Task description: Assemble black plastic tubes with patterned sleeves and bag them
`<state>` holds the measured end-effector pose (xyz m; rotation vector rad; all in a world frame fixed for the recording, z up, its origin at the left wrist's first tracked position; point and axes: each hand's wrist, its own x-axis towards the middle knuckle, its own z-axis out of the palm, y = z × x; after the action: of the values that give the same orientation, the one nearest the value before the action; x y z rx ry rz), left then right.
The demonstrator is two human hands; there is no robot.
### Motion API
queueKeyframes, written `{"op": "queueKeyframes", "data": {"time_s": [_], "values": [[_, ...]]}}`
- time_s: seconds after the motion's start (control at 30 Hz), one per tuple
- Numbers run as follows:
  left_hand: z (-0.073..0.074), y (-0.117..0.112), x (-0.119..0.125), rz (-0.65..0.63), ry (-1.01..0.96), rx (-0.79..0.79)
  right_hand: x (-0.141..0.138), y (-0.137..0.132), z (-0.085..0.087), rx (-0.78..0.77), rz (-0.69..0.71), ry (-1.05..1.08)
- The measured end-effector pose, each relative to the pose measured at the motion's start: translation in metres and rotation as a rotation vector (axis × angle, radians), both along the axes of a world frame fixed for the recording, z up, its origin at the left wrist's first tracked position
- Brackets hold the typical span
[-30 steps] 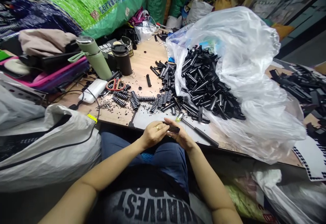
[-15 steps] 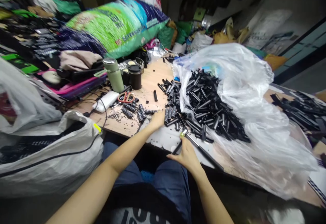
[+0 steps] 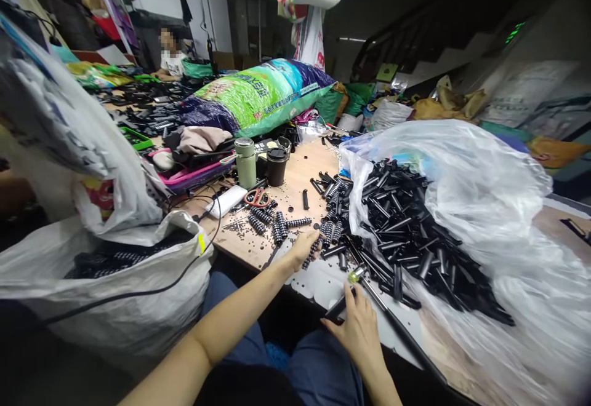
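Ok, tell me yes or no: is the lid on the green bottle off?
No, the green bottle stands upright on the table with its silver lid closed, beside the black cup.

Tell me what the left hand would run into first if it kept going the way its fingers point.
Probably the studded black rollers just beyond the left hand; past them lies the clear bag of black tubes.

A second ago both hands met over the lap on one black piece; now the left hand (image 3: 305, 247) lies among the studded pieces (image 3: 318, 243), while the right hand (image 3: 357, 329) keeps the black piece (image 3: 339, 306) at the bench edge.
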<state>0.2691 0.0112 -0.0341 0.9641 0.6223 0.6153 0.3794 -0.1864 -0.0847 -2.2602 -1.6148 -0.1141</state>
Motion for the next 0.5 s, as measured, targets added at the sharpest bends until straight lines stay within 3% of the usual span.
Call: {"op": "queueKeyframes", "data": {"time_s": [0.17,0.27,0.4,0.5], "values": [[0.007,-0.022,0.002,-0.062,0.026,0.070,0.006,0.006,0.028,0.194,0.108,0.272],[0.017,-0.035,0.004,-0.096,0.022,-0.013,0.006,0.017,0.046,0.267,0.190,0.355],[0.026,-0.050,0.010,-0.070,-0.008,-0.136,0.002,0.032,0.063,0.254,0.341,0.359],[0.026,-0.056,0.014,-0.021,-0.032,-0.157,0.001,0.036,0.065,0.224,0.396,0.382]]}}
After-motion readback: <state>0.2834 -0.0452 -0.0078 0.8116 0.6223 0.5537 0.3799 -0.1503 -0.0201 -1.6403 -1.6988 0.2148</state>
